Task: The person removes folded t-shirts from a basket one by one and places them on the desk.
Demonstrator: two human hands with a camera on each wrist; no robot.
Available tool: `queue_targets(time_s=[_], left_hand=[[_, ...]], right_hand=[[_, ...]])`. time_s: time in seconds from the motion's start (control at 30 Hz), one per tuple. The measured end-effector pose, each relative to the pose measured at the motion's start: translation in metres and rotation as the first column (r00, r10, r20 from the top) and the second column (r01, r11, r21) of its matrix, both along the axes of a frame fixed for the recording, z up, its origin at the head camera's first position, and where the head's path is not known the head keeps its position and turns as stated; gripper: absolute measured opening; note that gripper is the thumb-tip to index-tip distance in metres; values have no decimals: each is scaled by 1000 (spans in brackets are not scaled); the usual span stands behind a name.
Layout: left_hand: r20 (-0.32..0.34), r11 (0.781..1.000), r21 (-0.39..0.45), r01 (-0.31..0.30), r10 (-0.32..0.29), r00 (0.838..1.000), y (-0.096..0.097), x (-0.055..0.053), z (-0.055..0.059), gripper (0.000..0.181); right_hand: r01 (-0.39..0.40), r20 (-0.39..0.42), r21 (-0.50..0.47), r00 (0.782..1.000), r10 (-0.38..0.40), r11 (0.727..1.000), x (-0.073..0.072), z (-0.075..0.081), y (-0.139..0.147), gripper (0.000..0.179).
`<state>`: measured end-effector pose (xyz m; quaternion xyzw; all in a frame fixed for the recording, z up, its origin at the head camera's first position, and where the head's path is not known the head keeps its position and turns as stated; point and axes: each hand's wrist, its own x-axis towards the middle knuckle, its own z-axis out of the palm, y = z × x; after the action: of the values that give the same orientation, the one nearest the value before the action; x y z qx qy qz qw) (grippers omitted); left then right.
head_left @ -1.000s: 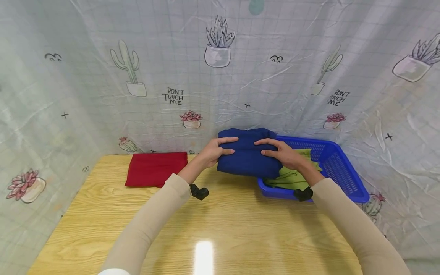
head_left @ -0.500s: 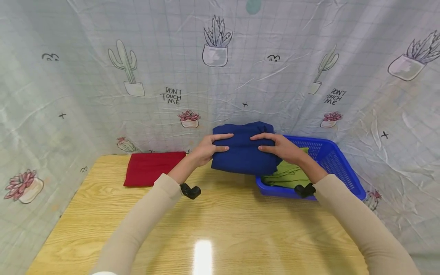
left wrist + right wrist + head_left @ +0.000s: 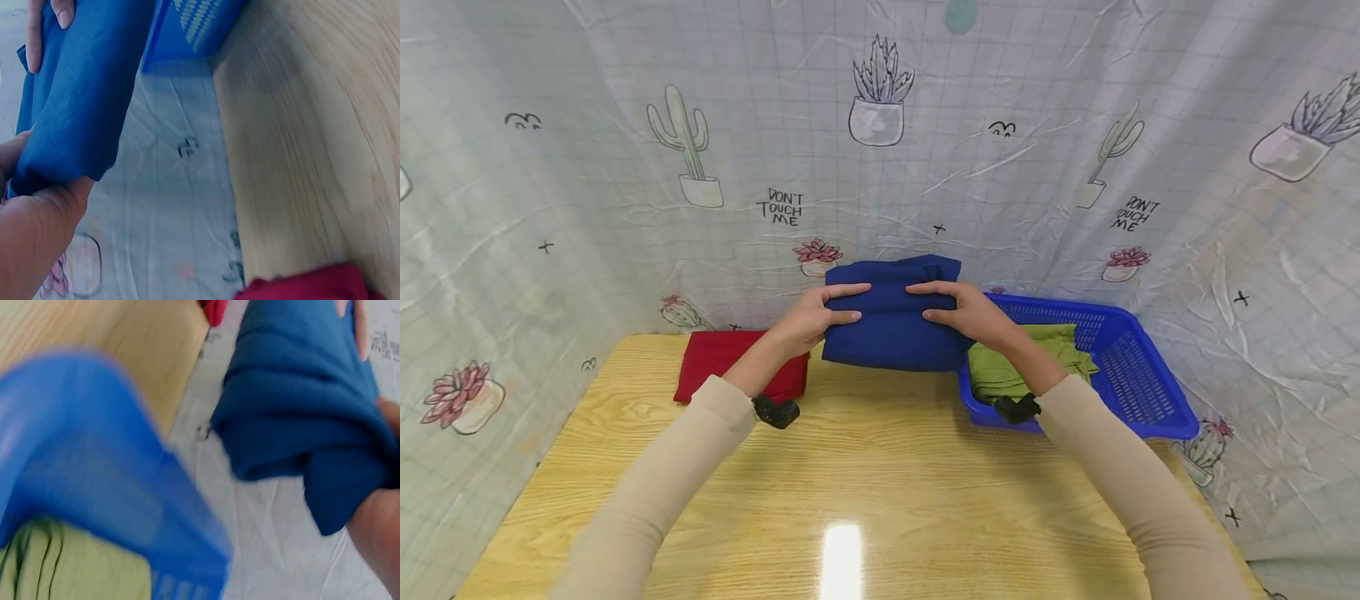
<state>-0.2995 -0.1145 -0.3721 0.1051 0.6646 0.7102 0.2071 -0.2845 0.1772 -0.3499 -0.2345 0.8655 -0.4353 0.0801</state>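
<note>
A folded dark blue cloth (image 3: 895, 329) is held up above the table between both hands. My left hand (image 3: 805, 321) grips its left end, thumb and index finger on the near face and the other fingers out of sight in the head view. At the other end my right hand (image 3: 973, 315) holds it the same way. The right wrist view shows the cloth's layered folds (image 3: 300, 419) at that end. Lying on the table behind my left wrist is a folded red cloth (image 3: 718, 354). Green folded cloth (image 3: 1000, 371) lies in the blue plastic basket (image 3: 1138, 367) at right.
The wooden table (image 3: 850, 467) ends at a hanging curtain (image 3: 925, 183) printed with potted plants, close behind the cloths. The basket's near rim lies below my right forearm. Black wrist mounts (image 3: 775, 412) sit on both wrists.
Both hands have carried the blue cloth leftward and slightly up, off the basket's left edge. More of the green cloth shows now, and my left wrist covers part of the red one.
</note>
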Motion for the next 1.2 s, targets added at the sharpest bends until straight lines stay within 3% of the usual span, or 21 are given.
queue_targets(time_s=[0.1, 0.37, 0.5, 0.67, 0.77, 0.97, 1.13, 1.2], left_hand=[[12, 1000, -8, -15, 15, 1000, -11, -3, -5, 53], [-4, 995, -86, -46, 46, 999, -27, -7, -17, 53], [-21, 990, -123, -68, 65, 998, -30, -9, -27, 52], [-58, 979, -177, -100, 91, 994, -29, -16, -47, 52], [-101, 963, -245, -114, 92, 991, -26, -19, -61, 52], [-100, 929, -337, -150, 123, 987, -20, -21, -87, 53], [-184, 846, -488, -217, 143, 973, -15, -21, -110, 53], [-216, 827, -509, -238, 145, 966, -11, -20, -116, 53]], right_hand=[[51, -23, 35, 998, -50, 998, -3, -3, -16, 44], [204, -2, 16, 979, -204, 979, -6, -19, -45, 43], [288, -77, 65, 956, -283, 955, -6, -27, -59, 45], [398, -151, 87, 911, -383, 913, -8, -40, -71, 54], [459, -149, 104, 884, -443, 882, -10, -53, -75, 57], [531, -56, 126, 847, -528, 838, -17, -81, -81, 54], [560, 55, 150, 818, -573, 815, -23, -112, -87, 50], [585, 84, 159, 795, -601, 796, -25, -123, -87, 49]])
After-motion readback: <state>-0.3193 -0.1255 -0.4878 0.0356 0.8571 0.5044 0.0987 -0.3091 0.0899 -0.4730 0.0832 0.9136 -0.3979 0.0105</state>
